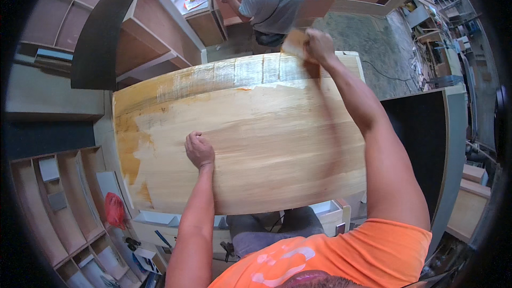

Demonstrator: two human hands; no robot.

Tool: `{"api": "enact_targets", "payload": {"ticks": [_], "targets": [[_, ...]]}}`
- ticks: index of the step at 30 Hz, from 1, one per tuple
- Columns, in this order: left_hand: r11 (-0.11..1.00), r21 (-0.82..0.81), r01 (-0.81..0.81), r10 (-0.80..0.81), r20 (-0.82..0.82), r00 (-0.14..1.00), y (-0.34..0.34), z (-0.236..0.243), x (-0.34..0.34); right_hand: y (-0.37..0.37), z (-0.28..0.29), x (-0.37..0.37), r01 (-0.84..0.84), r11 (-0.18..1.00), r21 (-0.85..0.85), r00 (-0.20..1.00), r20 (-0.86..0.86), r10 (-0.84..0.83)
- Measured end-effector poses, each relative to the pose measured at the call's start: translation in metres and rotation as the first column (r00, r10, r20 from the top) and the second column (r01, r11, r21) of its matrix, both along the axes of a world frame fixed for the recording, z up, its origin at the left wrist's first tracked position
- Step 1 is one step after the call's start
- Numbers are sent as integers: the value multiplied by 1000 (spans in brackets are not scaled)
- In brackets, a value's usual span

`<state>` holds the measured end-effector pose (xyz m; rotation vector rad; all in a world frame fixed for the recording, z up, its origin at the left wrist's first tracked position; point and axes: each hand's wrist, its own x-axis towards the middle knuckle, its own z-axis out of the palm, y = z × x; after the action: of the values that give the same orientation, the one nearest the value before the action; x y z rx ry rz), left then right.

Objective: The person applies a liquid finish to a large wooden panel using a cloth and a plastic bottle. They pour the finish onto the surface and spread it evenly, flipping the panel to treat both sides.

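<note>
A wide plywood panel [256, 144], glue-streaked along its far and left edges, is lying flat before the person. The left hand [199, 149] is resting on it, fingers curled. The right hand [318, 45] is gripping a small wooden block [295, 44] at the far edge.
</note>
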<state>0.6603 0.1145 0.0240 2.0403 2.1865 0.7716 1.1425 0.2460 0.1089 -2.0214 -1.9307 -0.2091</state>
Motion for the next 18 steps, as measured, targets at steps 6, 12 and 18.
{"api": "enact_targets", "payload": {"ticks": [6,12,18], "targets": [[998,-16,-55,54,-29,998,-9,-4,-13,-76,10,4,90,952,-293,995,-5,-95],[1000,0,5,-5,-13,1000,3,-5,6,-19,-9,83,85,992,89,994,55,-90],[999,-9,-53,53,-41,998,-11,0,-6,-92,3,60,57,997,-44,997,-48,-59]]}}
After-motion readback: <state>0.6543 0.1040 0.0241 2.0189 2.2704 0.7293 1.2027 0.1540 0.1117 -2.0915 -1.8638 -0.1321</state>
